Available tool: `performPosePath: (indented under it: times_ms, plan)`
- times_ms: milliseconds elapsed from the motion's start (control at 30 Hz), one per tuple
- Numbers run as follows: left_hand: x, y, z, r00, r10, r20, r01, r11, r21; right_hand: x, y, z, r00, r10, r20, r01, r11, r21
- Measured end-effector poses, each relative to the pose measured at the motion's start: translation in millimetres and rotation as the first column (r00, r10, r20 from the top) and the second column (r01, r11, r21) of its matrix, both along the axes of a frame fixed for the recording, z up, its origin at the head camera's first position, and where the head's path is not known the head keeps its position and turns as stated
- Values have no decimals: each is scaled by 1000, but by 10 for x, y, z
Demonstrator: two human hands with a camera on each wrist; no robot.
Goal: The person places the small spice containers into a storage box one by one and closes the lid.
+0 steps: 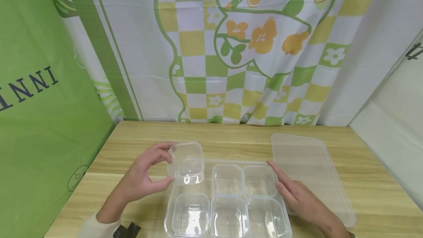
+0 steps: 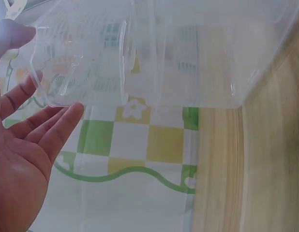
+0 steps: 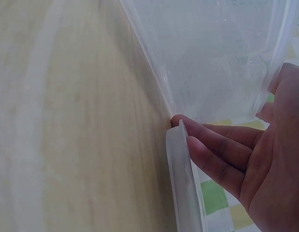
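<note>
My left hand [image 1: 147, 173] grips a small clear plastic container [image 1: 186, 162], thumb at its near side and fingers at its far side. This container is held over the back left part of a large clear plastic box [image 1: 169, 212]. Several similar small containers [image 1: 228, 181] stand inside the box in two rows. In the left wrist view, the fingers [image 2: 57, 128] curve around the small container [image 2: 82, 63]. My right hand [image 1: 299, 197] rests at the box's right wall, fingers mostly straight. The right wrist view shows those fingertips [image 3: 178, 121] low against the box [image 3: 202, 72].
A flat translucent lid [image 1: 307, 172] lies on the wooden table [image 1: 145, 135] right of the box, close to the right hand. A patterned curtain [image 1: 238, 65] hangs behind the table, and a green cloth [image 1: 43, 120] hangs at the left.
</note>
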State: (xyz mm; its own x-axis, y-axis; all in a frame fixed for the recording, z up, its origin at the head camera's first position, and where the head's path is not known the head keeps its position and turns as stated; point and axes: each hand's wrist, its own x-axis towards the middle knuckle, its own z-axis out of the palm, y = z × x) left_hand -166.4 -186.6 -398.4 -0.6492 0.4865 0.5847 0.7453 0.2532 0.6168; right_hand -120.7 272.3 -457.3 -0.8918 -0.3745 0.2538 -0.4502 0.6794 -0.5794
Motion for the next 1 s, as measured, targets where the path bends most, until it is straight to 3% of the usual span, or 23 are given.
performPosePath:
  times_ms: [300,1000]
  plan:
    - [-3,42,-80,996,-76,46,75,997,24,2,7,-6,1000,8,10,-8,1000,-7]
    - [-72,55,-266,990,-113,82,114,993,-5,-6,-3,-2,1000,-12,15,12,1000,15]
